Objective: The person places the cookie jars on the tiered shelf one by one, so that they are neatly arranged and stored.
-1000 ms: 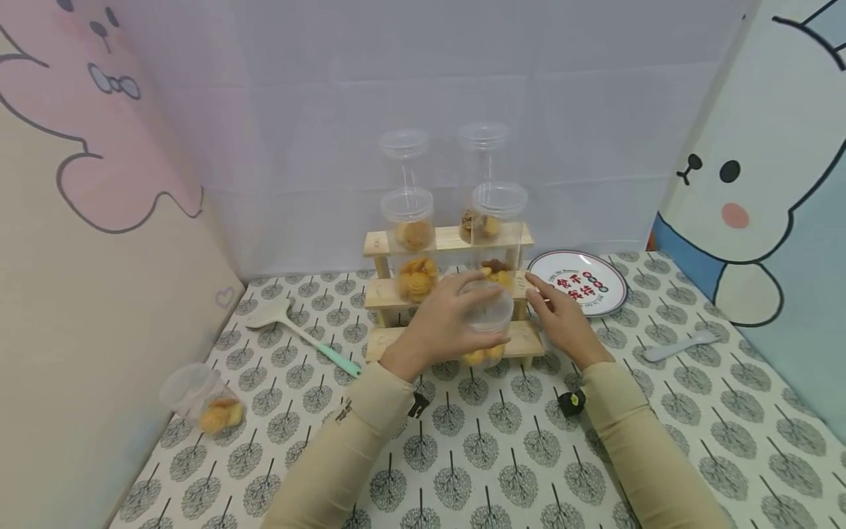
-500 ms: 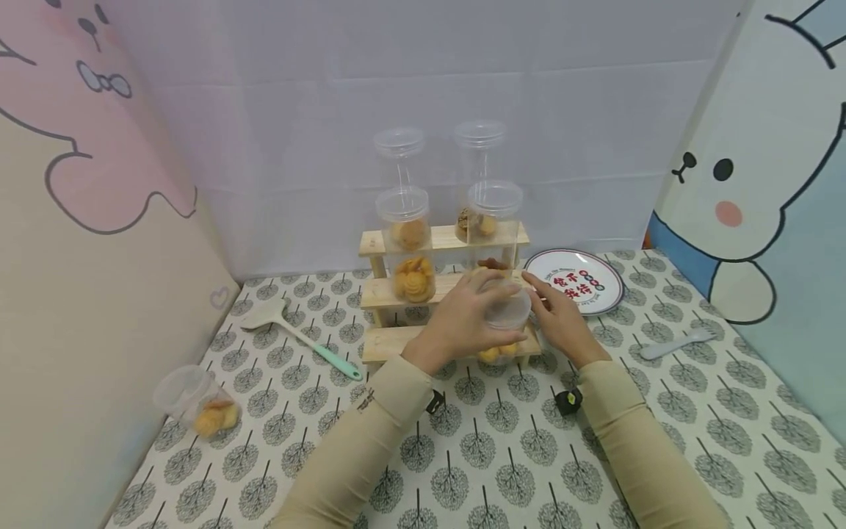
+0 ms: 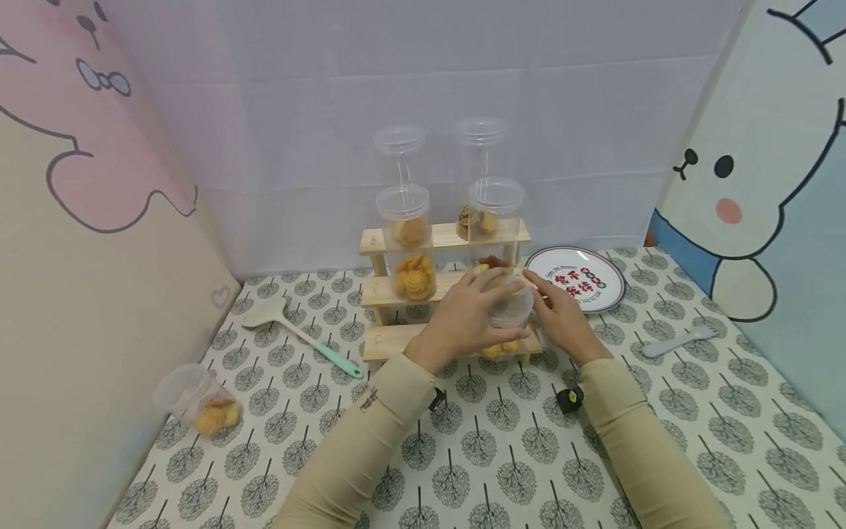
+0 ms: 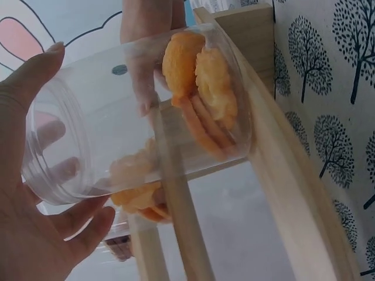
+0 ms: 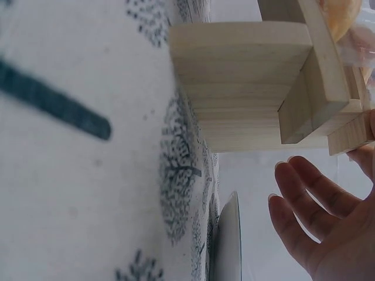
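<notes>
**A:** Since the left hand (image 3: 463, 317) is already wrapped round the jar (image 3: 507, 317) near its open mouth, with the thumb on one side and fingers curled under the other, I'd say the grip is fine. The jar sits at the right end of the bottom shelf (image 3: 396, 341) of the rack (image 3: 377, 242), tipped a bit, cookies (image 4: 202, 93) bunched at its base against the wood.

**B:** What about the right hand (image 3: 560, 317)?

**A:** It's not gripping anything; the fingers are loose and fairly straight, right beside the jar. From the wrist view I can't tell if they actually touch the plastic (probably a steadying hand at most).

**B:** So how would you handle it?

**A:** My guess: keep the base flat on the shelf before letting go, because a clear, thin-walled jar with its mouth open will spill if it tips forward. Hold it lower on the body if it feels wobbly. And watch the taller jars (image 3: 405, 220) on the steps above, since a knuckle could knock one. The plate (image 3: 576, 279) on the counter (image 3: 502, 448) is just right of the rack, so don't swing the elbow wide.
</notes>
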`<act>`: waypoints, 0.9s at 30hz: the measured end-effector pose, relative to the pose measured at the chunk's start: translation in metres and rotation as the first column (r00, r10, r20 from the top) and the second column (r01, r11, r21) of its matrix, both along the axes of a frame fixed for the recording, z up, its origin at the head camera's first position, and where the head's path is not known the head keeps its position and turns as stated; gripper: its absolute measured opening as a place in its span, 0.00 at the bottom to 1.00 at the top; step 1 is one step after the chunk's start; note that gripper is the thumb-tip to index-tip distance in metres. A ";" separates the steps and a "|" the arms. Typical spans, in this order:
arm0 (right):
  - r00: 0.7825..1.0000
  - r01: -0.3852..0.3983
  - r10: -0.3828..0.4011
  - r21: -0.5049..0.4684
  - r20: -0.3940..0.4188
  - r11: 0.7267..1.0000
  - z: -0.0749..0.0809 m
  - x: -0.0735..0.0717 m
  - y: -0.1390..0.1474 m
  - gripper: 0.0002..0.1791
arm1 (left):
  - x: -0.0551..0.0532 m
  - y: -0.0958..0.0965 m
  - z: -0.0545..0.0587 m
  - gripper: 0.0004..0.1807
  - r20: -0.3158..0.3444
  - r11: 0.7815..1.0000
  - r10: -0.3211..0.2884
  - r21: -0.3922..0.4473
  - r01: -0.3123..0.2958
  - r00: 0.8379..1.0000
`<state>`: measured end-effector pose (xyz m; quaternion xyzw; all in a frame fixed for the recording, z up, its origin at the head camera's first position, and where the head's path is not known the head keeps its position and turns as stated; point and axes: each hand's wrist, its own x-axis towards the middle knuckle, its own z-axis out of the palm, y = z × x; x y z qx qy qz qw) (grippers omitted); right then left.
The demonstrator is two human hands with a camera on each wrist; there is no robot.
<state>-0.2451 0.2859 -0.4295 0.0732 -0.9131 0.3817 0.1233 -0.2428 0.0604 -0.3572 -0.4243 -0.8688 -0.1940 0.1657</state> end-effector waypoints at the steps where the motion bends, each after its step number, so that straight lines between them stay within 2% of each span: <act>1: 1.000 -0.001 0.001 -0.003 0.001 1.000 0.000 0.000 0.000 0.28 | 0.001 0.000 0.001 0.39 -0.010 1.000 0.007 -0.014 -0.007 1.000; 5: 1.000 0.001 0.000 -0.008 0.009 1.000 0.001 -0.001 0.000 0.29 | 0.005 0.000 0.002 0.39 -0.033 0.998 0.035 -0.052 -0.037 0.999; 13: 1.000 0.013 -0.013 0.008 0.025 1.000 0.000 -0.001 0.000 0.28 | 0.010 -0.001 0.000 0.38 -0.057 0.996 0.071 -0.055 -0.075 0.996; 21: 1.000 0.016 -0.016 0.009 0.024 1.000 0.000 -0.002 -0.001 0.28 | 0.011 -0.003 0.000 0.38 -0.056 0.998 0.056 -0.032 -0.058 0.997; 27: 0.999 0.019 -0.020 0.017 0.040 1.000 0.000 -0.001 -0.001 0.29 | 0.014 -0.007 0.004 0.39 -0.056 0.997 0.056 -0.048 -0.059 0.997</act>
